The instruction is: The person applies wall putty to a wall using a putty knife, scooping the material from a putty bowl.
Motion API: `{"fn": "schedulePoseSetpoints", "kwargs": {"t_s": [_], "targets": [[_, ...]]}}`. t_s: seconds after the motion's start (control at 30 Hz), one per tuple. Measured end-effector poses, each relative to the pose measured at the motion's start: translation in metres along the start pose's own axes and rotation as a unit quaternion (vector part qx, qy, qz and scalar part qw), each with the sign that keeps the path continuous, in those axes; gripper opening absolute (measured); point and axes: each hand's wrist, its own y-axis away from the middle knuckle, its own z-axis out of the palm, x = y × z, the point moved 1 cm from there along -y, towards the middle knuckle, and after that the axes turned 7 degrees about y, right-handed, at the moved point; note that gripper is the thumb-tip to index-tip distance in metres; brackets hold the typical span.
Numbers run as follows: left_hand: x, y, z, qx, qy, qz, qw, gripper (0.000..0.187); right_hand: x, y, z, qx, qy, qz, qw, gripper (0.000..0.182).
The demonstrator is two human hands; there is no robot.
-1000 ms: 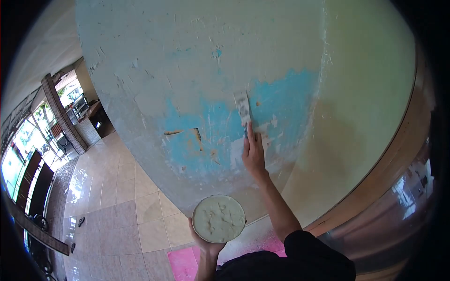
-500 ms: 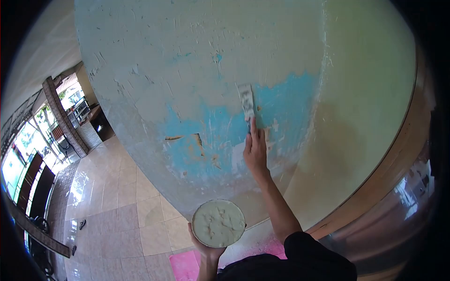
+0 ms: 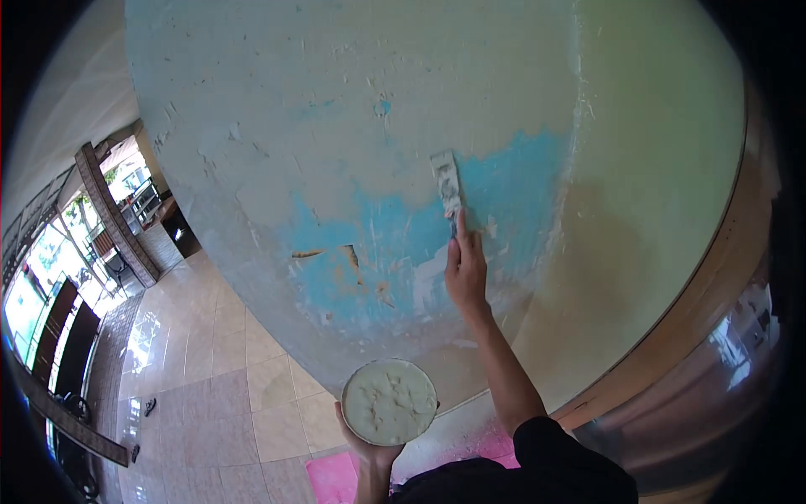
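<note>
In my right hand (image 3: 467, 270) is a putty knife (image 3: 447, 182), its handle wrapped by my fingers and the index finger stretched along it. The blade, smeared with pale putty, lies against the wall (image 3: 353, 151) at the upper border of a bare blue patch (image 3: 512, 185). Below, my left hand (image 3: 369, 445) supports a round tub of putty (image 3: 389, 403) from its left side and underneath. The putty's surface is lumpy and grey-white. Part of the left hand's fingers is hidden by the tub.
Torn, brownish spots (image 3: 351, 256) mark the blue patch. A greenish wall (image 3: 646, 168) adjoins at the right, edged by a wooden strip (image 3: 672, 336). Pink sheeting (image 3: 332, 479) lies below. Tiled floor (image 3: 201, 370) stretches left towards a pillar (image 3: 117, 214) and a dark bench (image 3: 67, 336).
My right hand with the putty knife has shifted slightly right and down. The knife's blade is still at the wall. The tub stays almost in place in my left hand.
</note>
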Motion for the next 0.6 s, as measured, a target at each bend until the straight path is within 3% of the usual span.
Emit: {"fn": "schedulePoseSetpoints", "kwargs": {"t_s": [0.17, 0.3, 0.47, 0.5, 0.6], "targets": [[-0.003, 0.0, -0.001, -0.019, -0.016, -0.007, 1.0, 0.083, 0.037, 0.09, 0.018, 0.007, 0.047, -0.02, 0.999, 0.057], [-0.006, -0.003, 0.007, -0.039, -0.008, -0.004, 0.999, 0.082, 0.028, 0.066, 0.009, 0.059, 0.034, -0.06, 0.996, 0.058], [-0.009, -0.005, 0.005, -0.022, -0.004, -0.008, 1.0, 0.081, -0.003, -0.008, -0.004, 0.026, 0.007, -0.02, 0.999, 0.058], [-0.009, -0.006, 0.005, -0.013, -0.009, -0.005, 1.0, 0.081, -0.004, -0.01, -0.002, -0.007, 0.03, 0.0, 1.0, 0.057], [-0.008, -0.01, -0.005, -0.026, 0.012, 0.001, 1.0, 0.081, 0.018, 0.038, 0.016, 0.015, 0.061, -0.012, 0.998, 0.057]]}}
